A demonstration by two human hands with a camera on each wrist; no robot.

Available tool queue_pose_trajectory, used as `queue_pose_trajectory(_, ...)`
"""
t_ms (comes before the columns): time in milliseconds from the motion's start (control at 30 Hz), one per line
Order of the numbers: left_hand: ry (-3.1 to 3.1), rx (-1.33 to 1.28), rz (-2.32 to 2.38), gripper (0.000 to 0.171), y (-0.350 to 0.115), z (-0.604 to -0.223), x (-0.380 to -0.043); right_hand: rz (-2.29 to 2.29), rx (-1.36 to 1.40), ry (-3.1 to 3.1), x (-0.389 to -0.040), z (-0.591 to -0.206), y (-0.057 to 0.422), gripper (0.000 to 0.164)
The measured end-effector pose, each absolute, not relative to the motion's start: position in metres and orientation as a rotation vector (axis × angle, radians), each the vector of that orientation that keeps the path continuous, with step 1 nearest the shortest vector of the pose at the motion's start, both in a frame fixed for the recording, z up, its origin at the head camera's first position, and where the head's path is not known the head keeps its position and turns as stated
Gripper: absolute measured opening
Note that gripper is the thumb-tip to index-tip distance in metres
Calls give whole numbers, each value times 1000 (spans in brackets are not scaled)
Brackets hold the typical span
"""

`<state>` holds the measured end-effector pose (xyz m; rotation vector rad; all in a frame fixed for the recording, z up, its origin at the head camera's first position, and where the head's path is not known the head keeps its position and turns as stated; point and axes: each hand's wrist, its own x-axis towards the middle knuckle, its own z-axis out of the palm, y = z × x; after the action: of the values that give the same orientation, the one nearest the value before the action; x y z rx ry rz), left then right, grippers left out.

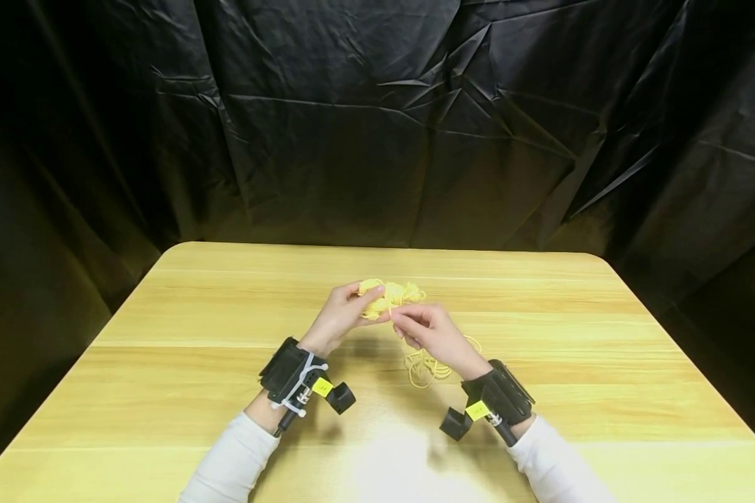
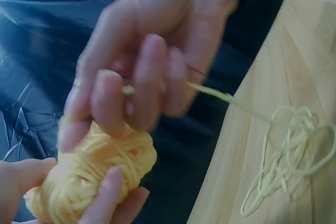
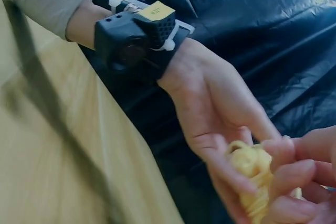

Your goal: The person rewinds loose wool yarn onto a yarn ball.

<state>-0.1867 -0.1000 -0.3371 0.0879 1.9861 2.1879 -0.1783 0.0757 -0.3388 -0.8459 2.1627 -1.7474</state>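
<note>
A ball of yellow yarn (image 2: pixel 79 187) is gripped by my left hand (image 1: pixel 340 314), thumb on one side and fingers on the other, above the table. Close against it, my right hand (image 1: pixel 430 332) pinches the yarn strand between thumb and fingers. In the left wrist view the strand (image 2: pixel 226 96) runs through the curled right fingers (image 2: pixel 149 77) and down to a loose heap of yarn (image 2: pixel 294 145) on the table. The right wrist view shows the ball (image 3: pixel 252 174) in the left palm, partly hidden behind the right fingers.
The light wooden table (image 1: pixel 226 293) has rounded far corners, and a black sheet (image 1: pixel 327 154) hangs behind it. Loose yarn loops (image 1: pixel 424 367) lie under the right forearm. Each wrist wears a black strap with a small camera (image 1: pixel 341 397).
</note>
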Motion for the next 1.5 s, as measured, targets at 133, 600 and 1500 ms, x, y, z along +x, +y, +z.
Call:
queue_pose_trajectory(133, 1905, 71, 2209, 38, -100, -335, -188, -1671, -859, 2072, -180, -346, 76, 26)
queue_pose_trajectory(600, 1924, 124, 2093, 39, -102, -337, -186, -1704, -754, 1772, -198, -371, 87, 37)
queue_pose_trajectory(1500, 1898, 365, 1782, 25, -101, -344, -184, -1863, -469, 1874, -206, -351, 101, 27)
